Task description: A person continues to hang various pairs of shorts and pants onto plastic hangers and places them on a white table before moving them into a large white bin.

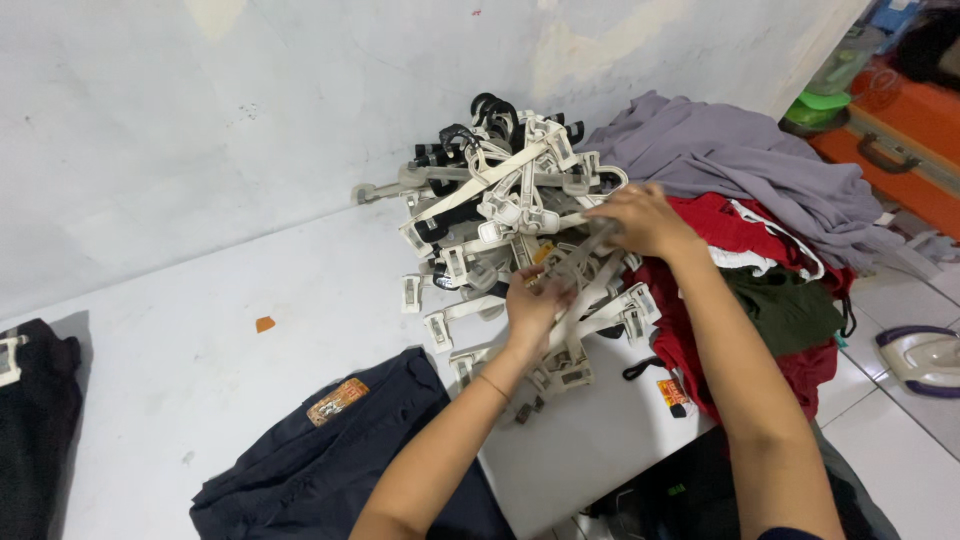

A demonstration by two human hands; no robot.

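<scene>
Your left hand (530,305) and right hand (640,220) both grip one white plastic clip hanger (585,265) atop the tangled pile of white plastic hangers (500,200); pulling hard may drag neighbours off the white table (180,340).

Hanger pile (500,215) on table (200,350) (against wall), clothes heap (760,190) right.

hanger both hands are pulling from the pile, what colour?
Off-white plastic hanger, like most of the pile; a few are black. Head view.
</scene>
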